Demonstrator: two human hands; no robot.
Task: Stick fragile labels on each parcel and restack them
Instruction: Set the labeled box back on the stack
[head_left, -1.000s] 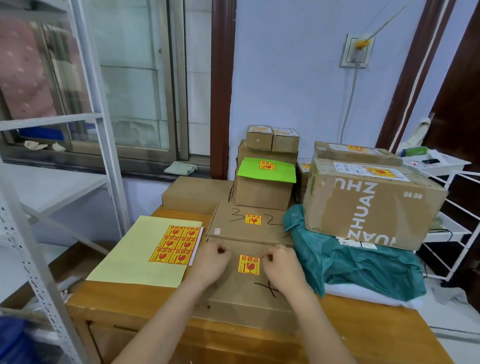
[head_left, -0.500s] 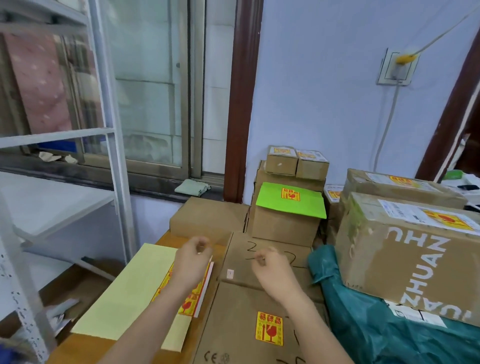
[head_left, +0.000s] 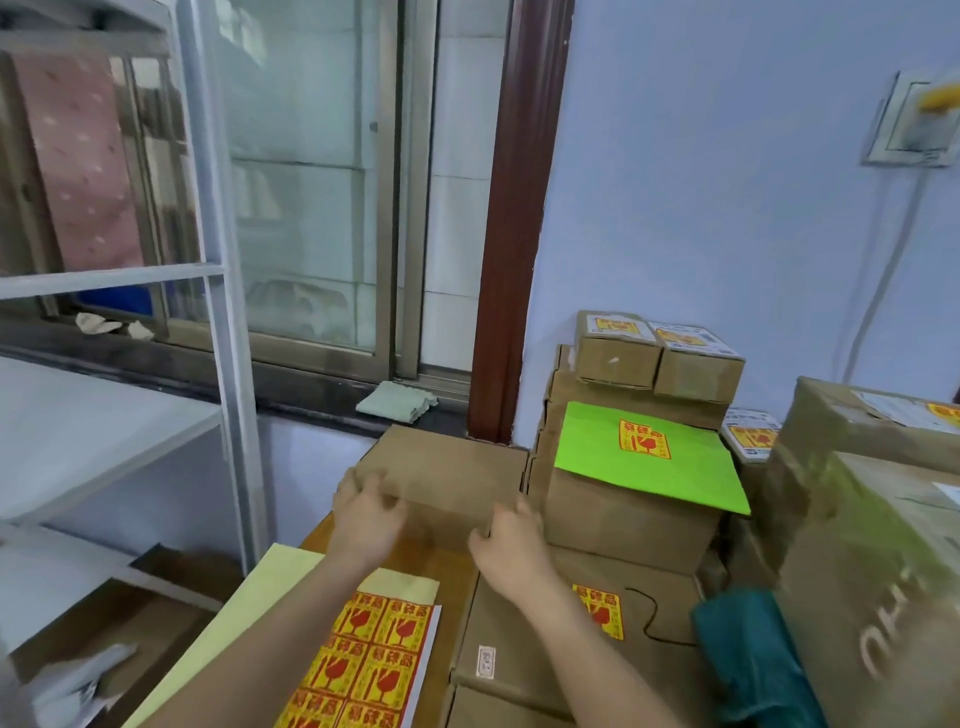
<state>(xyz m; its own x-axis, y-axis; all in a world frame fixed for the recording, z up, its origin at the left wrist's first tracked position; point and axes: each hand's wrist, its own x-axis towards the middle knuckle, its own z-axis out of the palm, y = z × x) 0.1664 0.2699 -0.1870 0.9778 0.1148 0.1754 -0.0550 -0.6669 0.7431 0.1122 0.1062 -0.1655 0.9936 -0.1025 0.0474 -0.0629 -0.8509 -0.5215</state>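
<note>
A plain brown parcel (head_left: 447, 467) with no label stands at the back of the wooden table (head_left: 452, 582), under the window. My left hand (head_left: 363, 514) grips its near left corner and my right hand (head_left: 511, 540) grips its near right corner. A sheet of red-and-yellow fragile labels (head_left: 363, 660) lies on yellow paper (head_left: 270, 587) below my left forearm. Under my right forearm lies a flat parcel (head_left: 654, 577) that carries a fragile label (head_left: 600, 610).
Labelled parcels are stacked at the right: one with a green sheet (head_left: 644, 457) on top, two small boxes (head_left: 618, 348) above it, and a large carton (head_left: 872, 545) over a teal bag (head_left: 748, 654). A white metal shelf (head_left: 228, 364) stands on the left.
My hands left the freshly labelled front parcel, moved forward past the label sheet, and now hold the plain parcel at the back. The view has tilted up and leftward.
</note>
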